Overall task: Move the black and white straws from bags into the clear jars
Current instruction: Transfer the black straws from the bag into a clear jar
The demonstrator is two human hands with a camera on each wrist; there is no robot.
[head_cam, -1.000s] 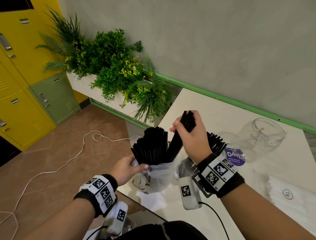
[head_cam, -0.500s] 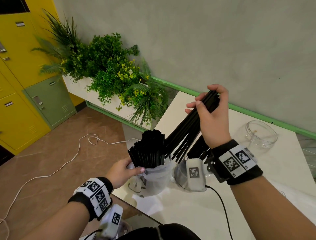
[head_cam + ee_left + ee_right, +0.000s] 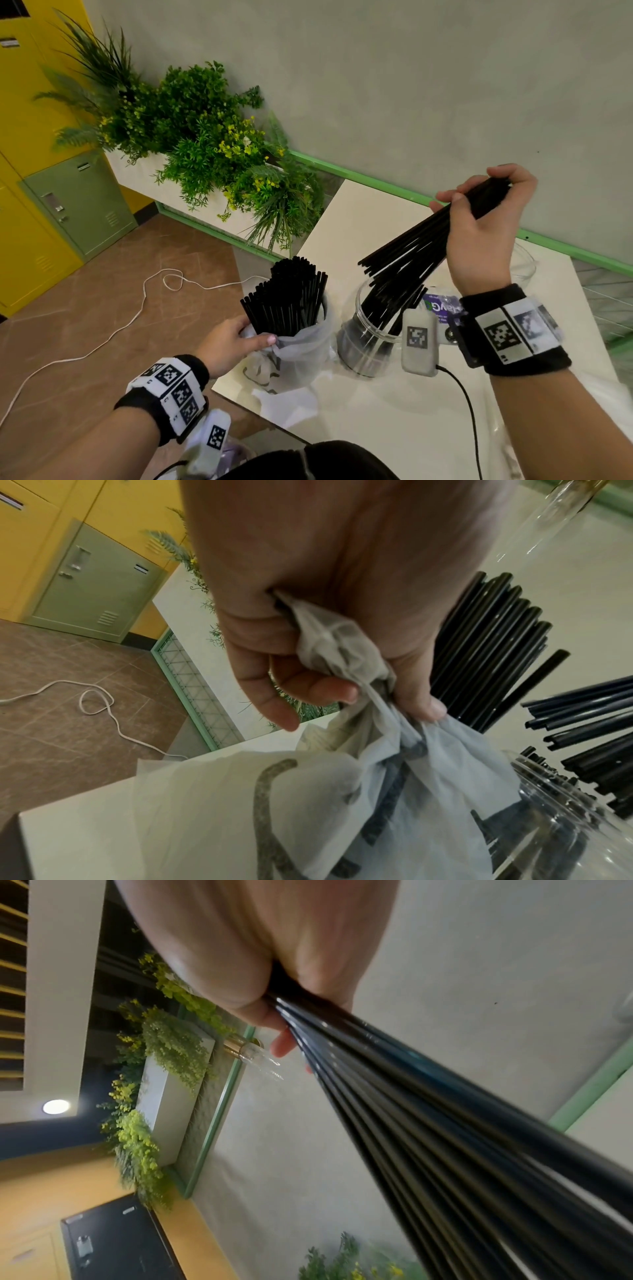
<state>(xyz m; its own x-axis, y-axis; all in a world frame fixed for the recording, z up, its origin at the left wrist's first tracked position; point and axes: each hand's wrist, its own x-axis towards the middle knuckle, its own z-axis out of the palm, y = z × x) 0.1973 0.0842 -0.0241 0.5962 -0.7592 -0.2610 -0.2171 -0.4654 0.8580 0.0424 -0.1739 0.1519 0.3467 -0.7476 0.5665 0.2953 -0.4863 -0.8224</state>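
Note:
My left hand [image 3: 233,342] [image 3: 329,647] grips the gathered rim of a thin white plastic bag [image 3: 294,356] [image 3: 308,804] at the table's near left corner. A thick bundle of black straws [image 3: 287,301] [image 3: 493,642] stands upright in it. My right hand [image 3: 486,219] [image 3: 260,961] holds a smaller bunch of black straws [image 3: 421,236] [image 3: 445,1123] by one end, raised and slanting down to the left. Their lower tips hang just above the mouth of a clear jar [image 3: 370,342] [image 3: 565,818], which holds several black straws.
A second clear jar [image 3: 524,263] sits behind my right wrist near the wall. White table [image 3: 359,411] ends close on the left. A planter with green plants [image 3: 205,144] stands by the corner. Yellow and green lockers [image 3: 68,205] and a white cable [image 3: 137,318] are on the floor side.
My right hand has pulled the bunch of black straws out of the bag, lifted it up and to the right, and now holds it over the jar. The left hand stays on the bag.

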